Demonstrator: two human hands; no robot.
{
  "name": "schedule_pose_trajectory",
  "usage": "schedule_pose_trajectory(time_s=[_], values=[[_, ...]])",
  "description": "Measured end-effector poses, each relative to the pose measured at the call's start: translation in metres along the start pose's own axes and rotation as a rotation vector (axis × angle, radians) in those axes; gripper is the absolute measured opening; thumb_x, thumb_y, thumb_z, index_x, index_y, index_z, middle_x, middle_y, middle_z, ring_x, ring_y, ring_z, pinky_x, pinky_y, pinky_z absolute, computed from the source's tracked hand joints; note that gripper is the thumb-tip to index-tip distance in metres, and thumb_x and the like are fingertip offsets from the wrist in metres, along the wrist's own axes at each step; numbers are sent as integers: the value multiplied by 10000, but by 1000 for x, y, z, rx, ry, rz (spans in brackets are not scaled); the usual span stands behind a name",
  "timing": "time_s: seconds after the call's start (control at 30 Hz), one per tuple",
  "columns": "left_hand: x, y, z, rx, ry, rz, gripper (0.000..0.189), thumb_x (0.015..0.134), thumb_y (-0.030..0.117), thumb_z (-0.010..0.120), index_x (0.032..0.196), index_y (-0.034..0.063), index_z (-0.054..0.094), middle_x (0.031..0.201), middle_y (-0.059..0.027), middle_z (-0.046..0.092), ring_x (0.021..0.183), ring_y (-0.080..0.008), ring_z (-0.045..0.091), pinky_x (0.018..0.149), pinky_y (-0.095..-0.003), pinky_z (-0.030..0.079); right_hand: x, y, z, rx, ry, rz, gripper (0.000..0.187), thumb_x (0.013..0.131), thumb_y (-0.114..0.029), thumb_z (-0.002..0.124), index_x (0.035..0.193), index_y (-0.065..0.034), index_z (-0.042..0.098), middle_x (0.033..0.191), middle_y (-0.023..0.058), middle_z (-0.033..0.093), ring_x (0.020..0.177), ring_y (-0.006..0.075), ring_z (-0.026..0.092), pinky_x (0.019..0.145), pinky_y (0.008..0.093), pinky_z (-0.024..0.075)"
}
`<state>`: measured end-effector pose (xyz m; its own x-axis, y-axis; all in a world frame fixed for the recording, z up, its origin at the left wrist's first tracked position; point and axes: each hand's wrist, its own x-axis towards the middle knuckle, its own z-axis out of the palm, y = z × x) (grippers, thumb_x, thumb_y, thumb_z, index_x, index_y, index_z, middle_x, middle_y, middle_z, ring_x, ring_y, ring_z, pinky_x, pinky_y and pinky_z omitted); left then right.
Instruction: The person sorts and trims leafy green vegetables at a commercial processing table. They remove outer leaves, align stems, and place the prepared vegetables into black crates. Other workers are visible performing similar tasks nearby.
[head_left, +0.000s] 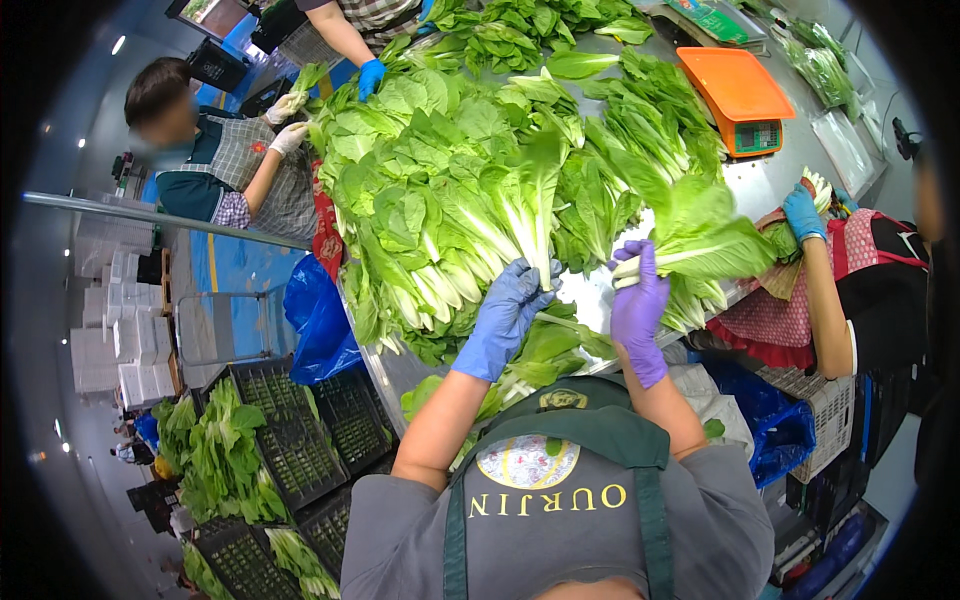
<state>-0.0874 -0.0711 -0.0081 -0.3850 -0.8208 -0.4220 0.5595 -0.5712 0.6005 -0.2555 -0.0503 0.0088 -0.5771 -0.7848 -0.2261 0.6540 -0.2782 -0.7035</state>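
My left hand (508, 319), in a blue glove, pinches the pale stem of a single leafy green (536, 214) that stands up before a large heap of the same greens (427, 172). In my purple-gloved right hand (641, 311) is a small bunch of leafy greens (701, 232), its white stems in my fist and its leaves pointing right, partly blurred. Loose leaves (551, 349) lie at the table's near edge, below and between my hands. Beyond my right hand rests a row of greens (660, 112), stems toward me.
An orange weighing scale (735, 97) stands on the metal table (757, 180) at the right. Co-workers' gloved hands handle greens at the left (289, 124), the top (371, 79) and the right (804, 214). Black crates (289, 427) with greens stand at lower left, near a blue plastic bag (319, 319).
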Motion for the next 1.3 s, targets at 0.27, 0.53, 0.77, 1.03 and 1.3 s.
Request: schedule_pose_trajectory(time_s=[0.27,0.53,0.77,1.03,1.3], values=[[1,-13,5,28,-28,8,273,878,112,572,1120,25,482,1031,-106,609,858,-177,635,702,-238,555,4,-11,-7,-39,-108,-78,217,881,-161,585,1002,8,523,886,79,588,755,149,574,682,298,480],[-6,-31,1,225,72,77,251,824,94,649,1033,60,515,909,-31,627,767,-120,620,685,-242,522,-9,39,-32,-434,-355,335,377,854,-207,619,1123,15,477,923,73,599,744,108,567,661,236,463],[-5,-43,-2,240,73,106,251,812,60,653,1029,44,527,835,-11,611,744,-107,606,658,-231,513,-1,34,-39,-441,-415,495,508,842,-243,635,1214,53,458,1111,105,578,977,152,539,880,268,400],[1,-51,14,658,146,249,223,774,18,661,976,6,567,827,-26,612,723,-91,575,672,-222,481,2,20,-30,-505,-486,410,506,775,-179,704,1162,44,468,976,83,605,822,141,587,730,261,465],[-7,-35,40,1217,-80,549,427,767,73,664,1180,92,558,856,-104,562,756,-186,552,713,-281,462,155,-37,-54,-726,-378,34,370,738,-222,692,989,17,563,860,62,627,701,132,571,646,247,459]])
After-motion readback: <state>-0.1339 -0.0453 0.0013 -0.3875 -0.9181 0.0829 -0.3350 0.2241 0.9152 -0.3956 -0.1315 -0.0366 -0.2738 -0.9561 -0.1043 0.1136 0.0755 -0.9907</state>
